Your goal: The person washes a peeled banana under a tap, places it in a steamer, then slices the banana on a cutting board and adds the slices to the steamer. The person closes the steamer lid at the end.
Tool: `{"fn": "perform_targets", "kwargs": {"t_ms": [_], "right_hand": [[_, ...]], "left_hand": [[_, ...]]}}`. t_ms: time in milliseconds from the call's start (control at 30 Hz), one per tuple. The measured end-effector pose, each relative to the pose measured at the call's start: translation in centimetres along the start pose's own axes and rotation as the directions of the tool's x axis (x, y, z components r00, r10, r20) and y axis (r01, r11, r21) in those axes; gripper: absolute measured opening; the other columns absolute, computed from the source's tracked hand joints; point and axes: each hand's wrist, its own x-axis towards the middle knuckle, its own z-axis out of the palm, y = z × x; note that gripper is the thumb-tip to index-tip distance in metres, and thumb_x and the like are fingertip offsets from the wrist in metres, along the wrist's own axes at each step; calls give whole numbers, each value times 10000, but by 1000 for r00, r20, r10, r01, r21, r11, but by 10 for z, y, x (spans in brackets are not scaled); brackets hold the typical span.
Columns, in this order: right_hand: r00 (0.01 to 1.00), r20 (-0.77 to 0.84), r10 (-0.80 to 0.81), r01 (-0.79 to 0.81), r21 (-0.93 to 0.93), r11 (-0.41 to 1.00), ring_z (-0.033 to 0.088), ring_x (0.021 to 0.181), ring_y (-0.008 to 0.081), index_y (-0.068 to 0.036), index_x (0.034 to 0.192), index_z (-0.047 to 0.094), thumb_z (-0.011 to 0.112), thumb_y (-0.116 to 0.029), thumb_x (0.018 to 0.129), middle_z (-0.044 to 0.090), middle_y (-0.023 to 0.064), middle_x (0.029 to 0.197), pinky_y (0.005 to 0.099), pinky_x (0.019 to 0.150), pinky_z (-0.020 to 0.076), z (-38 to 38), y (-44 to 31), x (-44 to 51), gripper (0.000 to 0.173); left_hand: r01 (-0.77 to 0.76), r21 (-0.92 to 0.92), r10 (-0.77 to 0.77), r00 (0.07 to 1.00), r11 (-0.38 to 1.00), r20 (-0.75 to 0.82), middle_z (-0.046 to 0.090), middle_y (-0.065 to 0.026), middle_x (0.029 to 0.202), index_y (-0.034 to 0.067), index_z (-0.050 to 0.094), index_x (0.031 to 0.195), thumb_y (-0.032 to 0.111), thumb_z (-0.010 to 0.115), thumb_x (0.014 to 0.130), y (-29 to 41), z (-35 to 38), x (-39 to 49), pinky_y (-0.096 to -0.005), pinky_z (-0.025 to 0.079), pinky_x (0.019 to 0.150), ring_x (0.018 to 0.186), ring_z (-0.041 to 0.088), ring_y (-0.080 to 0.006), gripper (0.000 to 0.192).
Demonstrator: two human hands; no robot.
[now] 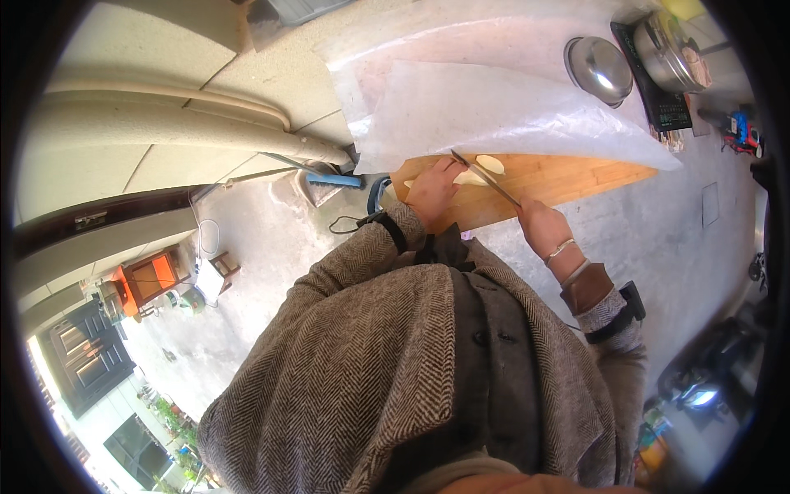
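My right hand (545, 228) grips the handle of a kitchen knife (492, 179). Its long blade runs up and left across a wooden cutting board (555, 179). On the board's left part, my left hand (435, 191) holds down a pale piece of food (470, 178), possibly dough, with the fingertips close to the blade. That piece is partly hidden under the hand and the knife. Just beyond the blade lies a separate pale oval slice (490, 164), flat on the wood.
Translucent plastic sheeting (469, 111) covers the table behind the board. At the far right are an upturned steel bowl (598, 70), a black induction cooker (666, 102) and a steel pot (666, 52). A blue brush (333, 180) and dustpan stand by the wall at left.
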Motion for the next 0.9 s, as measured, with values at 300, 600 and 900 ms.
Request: {"fn": "perform_targets", "kwargs": {"t_ms": [300, 600, 900], "right_hand": [[1000, 8, 0, 0, -40, 999, 665, 724, 394, -39, 929, 556, 492, -254, 993, 673, 200, 808, 500, 631, 538, 13, 4, 8, 234], [987, -136, -82, 73, -70, 995, 677, 779, 388, -44, 965, 588, 528, -257, 964, 678, 192, 795, 486, 694, 549, 16, 5, 23, 221], [991, 18, -136, 137, -144, 980, 687, 844, 365, -48, 1188, 475, 506, -93, 918, 600, 194, 1074, 446, 705, 560, -7, -4, 19, 276]], "left_hand": [[-56, -12, 56, 998, 998, -28, 567, -140, 1178, 68, 583, 1207, 27, 650, 813, 0, -3, 2, -427, 500, 915, 1086, 572, -354, 401], [-82, -26, 81, 996, 996, -46, 587, -167, 1181, 44, 569, 1218, 32, 661, 819, -9, 0, 4, -430, 479, 945, 1110, 563, -383, 410], [-65, 22, 66, 995, 998, -71, 614, -180, 1171, 42, 582, 1190, 36, 675, 829, 5, -1, 1, -439, 472, 946, 1098, 575, -396, 373]]}}
